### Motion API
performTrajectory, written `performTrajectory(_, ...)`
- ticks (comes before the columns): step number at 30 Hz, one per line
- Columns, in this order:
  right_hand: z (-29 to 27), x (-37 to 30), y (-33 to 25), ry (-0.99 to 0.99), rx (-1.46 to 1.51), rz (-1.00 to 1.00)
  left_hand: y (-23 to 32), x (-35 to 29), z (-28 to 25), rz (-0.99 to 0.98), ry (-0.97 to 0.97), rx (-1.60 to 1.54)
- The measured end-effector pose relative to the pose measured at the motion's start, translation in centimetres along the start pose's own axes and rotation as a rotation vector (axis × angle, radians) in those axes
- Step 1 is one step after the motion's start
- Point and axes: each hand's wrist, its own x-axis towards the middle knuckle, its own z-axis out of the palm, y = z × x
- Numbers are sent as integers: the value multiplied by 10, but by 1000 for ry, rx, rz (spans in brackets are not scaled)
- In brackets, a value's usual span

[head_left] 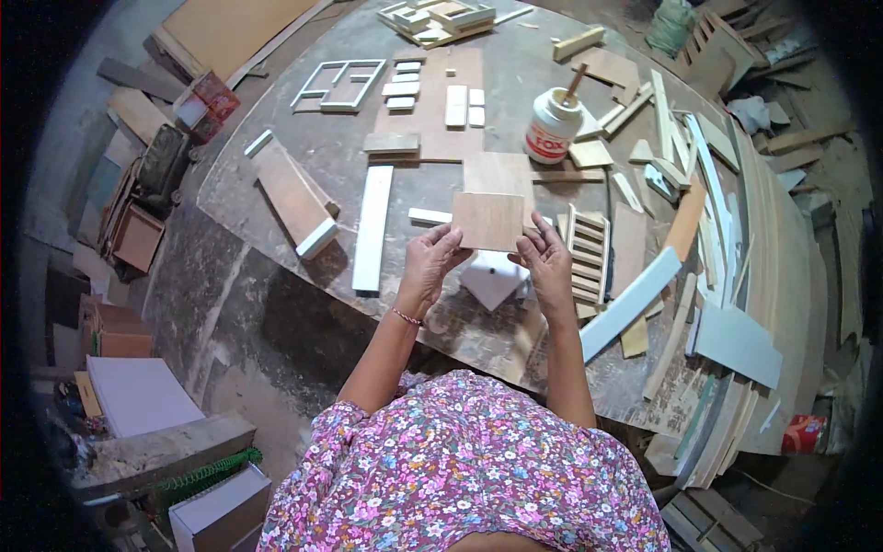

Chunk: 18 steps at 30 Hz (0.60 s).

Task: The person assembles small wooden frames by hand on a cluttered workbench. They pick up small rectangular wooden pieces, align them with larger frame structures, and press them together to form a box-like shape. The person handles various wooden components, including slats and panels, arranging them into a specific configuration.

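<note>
Largest: your worktop [515,64], count 1. On its left side, 1 long white board [372,230]; farther back, 1 divided frame [338,86]. To the right, 1 slatted rack [589,250], then 1 white glue bottle [552,129] with 1 stick [577,81] standing in its mouth.

Your 2 hands: left hand [429,262] pinches the lower left corner of the square wood panel [487,219]; right hand [549,265] pinches its lower right corner. Panel count: 1, held over the near part of the worktop, overlapping 1 flat wood sheet [497,169] in your view. Judged light, stiff, dry-gripping; thin edges may chip. Best hold: opposite edges, near the corners, as you have it.

Smallest: small white blocks [401,89], 4 in the left column; right cluster uncertain.
</note>
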Motion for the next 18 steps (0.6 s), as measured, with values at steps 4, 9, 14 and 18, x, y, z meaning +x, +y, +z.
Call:
performTrajectory(4,43,8,1,20,-31,90,18,5,-33,41,43,39)
performTrajectory(9,94,27,18,3,70,125,51,21,-79,86,35,29)
performTrajectory(14,143,49,34,54,180,130,84,40,-119,86,103,94)
performTrajectory(18,170,69,54,58,258,113,107,52,-135,61,85,85)
